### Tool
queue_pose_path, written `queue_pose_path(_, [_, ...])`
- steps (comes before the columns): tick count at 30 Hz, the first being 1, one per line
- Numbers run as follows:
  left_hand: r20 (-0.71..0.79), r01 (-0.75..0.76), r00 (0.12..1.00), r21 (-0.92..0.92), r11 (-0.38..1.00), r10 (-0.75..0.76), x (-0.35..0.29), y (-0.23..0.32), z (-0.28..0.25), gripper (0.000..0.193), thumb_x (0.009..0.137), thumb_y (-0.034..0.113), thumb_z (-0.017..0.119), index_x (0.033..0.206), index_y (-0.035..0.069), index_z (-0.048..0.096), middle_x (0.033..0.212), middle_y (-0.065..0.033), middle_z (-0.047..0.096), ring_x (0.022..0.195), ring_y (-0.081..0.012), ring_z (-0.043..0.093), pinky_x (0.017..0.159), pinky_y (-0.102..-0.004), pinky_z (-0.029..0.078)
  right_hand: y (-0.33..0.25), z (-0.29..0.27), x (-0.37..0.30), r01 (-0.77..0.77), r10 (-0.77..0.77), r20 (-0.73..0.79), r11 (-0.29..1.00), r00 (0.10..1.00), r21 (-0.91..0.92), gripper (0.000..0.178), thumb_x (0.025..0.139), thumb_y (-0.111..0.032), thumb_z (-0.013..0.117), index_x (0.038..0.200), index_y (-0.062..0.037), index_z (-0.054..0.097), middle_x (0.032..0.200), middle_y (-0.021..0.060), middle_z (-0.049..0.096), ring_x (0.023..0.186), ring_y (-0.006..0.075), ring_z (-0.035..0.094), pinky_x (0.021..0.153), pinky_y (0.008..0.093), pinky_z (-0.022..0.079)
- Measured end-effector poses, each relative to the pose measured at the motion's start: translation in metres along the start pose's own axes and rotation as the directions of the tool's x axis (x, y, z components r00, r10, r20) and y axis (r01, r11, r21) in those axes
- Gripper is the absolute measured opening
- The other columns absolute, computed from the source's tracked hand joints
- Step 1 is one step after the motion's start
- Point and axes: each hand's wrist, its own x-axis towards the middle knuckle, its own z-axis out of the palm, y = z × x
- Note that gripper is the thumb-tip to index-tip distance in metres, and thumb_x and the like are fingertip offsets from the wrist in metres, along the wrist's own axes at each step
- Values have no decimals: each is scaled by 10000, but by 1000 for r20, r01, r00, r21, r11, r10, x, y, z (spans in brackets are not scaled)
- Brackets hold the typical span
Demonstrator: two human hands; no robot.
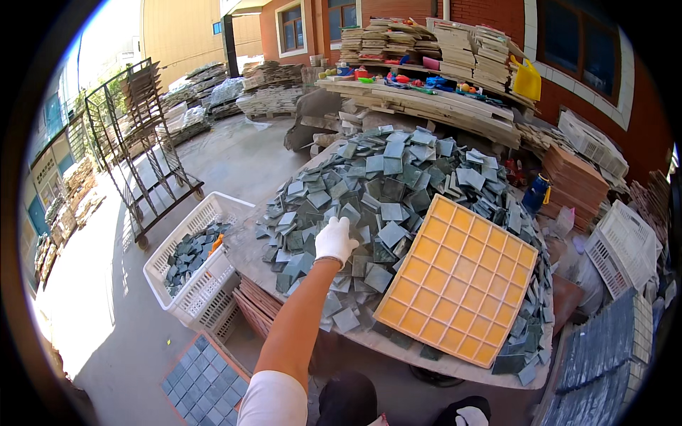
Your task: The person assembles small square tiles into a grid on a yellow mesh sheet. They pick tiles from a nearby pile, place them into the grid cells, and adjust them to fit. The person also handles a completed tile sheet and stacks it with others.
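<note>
My left hand [337, 241], in a white knitted glove, reaches over a large heap of grey-green stone tiles [393, 212] on a table. Its fingers point away from me, slightly apart, with the thumb out to the right; no tile shows in them. To its right, a yellow square grid tray [455, 280] with pale ribs lies tilted on the heap, its cells bare. At the lower edge a white glove-like patch [472, 416] shows against dark cloth. It may be my right hand, but its fingers cannot be made out.
A white plastic crate [174, 298] holding tile pieces and something orange stands left of the table [249, 255]. Below lies a panel of gridded tiles [204, 383]. A metal rack cart [135, 156] stands farther left. Stacked boards [419, 106], brown sheets [572, 186] and wrapped tile stacks [597, 355] line the back and right.
</note>
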Motion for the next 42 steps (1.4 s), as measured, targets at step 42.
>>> queue_pose_path(42, [25, 564, 824, 59, 824, -566, -521, -203, -55, 607, 721, 283, 756, 1287, 148, 582, 1451, -159, 420, 1367, -380, 328, 1126, -478, 254, 4, 14, 6, 186, -172, 86, 964, 981, -192, 170, 874, -162, 663, 1006, -59, 693, 1004, 100, 691, 940, 270, 642, 873, 362, 502])
